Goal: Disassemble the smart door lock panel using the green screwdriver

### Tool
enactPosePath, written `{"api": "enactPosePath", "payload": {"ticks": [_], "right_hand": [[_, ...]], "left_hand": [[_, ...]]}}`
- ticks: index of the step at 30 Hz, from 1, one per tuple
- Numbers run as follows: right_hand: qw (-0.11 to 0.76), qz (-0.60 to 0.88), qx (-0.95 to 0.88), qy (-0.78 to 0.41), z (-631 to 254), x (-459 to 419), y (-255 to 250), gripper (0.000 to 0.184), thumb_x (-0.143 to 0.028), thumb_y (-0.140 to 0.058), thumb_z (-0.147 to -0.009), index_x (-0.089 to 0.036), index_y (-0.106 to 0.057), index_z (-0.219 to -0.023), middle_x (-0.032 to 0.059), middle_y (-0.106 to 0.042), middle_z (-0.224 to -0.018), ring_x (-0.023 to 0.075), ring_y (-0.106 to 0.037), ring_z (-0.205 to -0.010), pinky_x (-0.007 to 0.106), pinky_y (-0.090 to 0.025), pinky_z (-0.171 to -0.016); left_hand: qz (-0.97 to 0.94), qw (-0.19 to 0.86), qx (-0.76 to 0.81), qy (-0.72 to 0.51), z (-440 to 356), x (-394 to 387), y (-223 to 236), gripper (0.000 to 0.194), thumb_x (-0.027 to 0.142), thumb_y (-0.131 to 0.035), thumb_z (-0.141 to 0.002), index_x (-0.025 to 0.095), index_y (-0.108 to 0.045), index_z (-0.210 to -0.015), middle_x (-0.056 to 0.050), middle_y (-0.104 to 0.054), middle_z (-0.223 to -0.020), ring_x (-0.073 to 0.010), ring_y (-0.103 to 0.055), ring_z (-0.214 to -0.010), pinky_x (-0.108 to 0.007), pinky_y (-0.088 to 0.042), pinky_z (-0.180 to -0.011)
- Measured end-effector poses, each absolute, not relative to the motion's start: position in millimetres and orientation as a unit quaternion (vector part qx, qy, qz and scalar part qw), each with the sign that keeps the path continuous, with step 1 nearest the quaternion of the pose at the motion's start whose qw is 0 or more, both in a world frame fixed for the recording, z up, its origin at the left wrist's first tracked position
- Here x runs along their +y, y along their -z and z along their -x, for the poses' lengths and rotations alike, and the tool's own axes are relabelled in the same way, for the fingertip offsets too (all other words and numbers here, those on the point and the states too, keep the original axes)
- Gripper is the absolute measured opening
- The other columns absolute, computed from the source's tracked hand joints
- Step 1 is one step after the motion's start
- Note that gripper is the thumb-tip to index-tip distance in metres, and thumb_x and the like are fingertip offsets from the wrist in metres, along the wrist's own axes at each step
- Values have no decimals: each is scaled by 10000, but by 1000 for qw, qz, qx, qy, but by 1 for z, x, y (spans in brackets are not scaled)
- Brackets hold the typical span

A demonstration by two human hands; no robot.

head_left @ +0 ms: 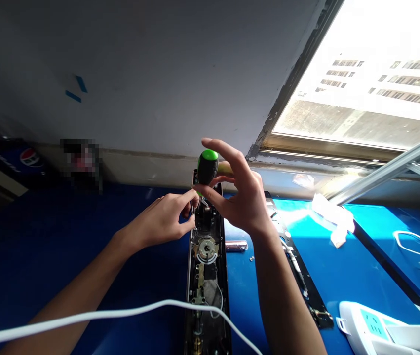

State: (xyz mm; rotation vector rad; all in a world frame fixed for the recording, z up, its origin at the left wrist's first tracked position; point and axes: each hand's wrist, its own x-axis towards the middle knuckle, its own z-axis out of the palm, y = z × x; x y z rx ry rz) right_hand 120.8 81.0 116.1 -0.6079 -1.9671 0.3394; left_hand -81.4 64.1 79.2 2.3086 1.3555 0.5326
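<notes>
A screwdriver with a black and green handle stands upright, tip down, over the far part of a long black lock housing. My right hand is closed around its handle, with the index finger reaching over the top. At the housing's left rim, my left hand grips the edge between curled fingers and thumb, close to the screwdriver shaft. The screwdriver's tip is hidden behind the fingers. Inside the housing, a round metal mechanism, wires and small brass parts are visible.
A second black panel lies to the right on the blue table, with small screws nearby. A white cable crosses the foreground. A white device, crumpled plastic and a metal frame bar are at right.
</notes>
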Motion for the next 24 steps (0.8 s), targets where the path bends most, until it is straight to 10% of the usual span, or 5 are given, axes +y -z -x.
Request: {"api": "enactPosePath", "payload": {"ticks": [9, 14, 19, 24], "right_hand": [[517, 199, -814, -178, -121, 71, -128, 380, -255, -503, -1073, -263, -599, -1441, 78, -700, -1356, 203, -716, -1153, 379, -628, -983], [557, 205, -794, -130, -122, 68, -132, 268, -312, -761, -938, -274, -755, -1203, 49, -708, -1122, 176, -711, -956, 346, -644, -846], [523, 188, -802, -218, -124, 67, -133, 355, -253, -512, -1065, -284, -673, -1379, 58, -719, -1311, 208, -718, -1138, 417, -632, -984], [575, 199, -777, -158, -125, 70, -132, 272, -311, -803, -901, -301, -792, -1173, 24, -717, -1041, 161, -707, -899, 337, -646, -820]], "left_hand": [[-810, 313, 463, -180, 89, 68, -83, 228, 372, -593, -948, 266, -547, -1145, 20, -734, -850, -203, -687, -731, -288, -473, -663], [-795, 335, 470, -187, 89, 69, -82, 238, 406, -590, -931, 254, -555, -1111, -5, -729, -822, -230, -692, -731, -300, -482, -645], [-791, 353, 456, -203, 88, 68, -83, 266, 385, -611, -880, 260, -556, -1109, 0, -728, -820, -216, -668, -701, -289, -462, -621], [-791, 346, 470, -182, 88, 68, -81, 214, 404, -584, -925, 255, -559, -1077, 11, -701, -774, -201, -636, -671, -277, -430, -591]]}}
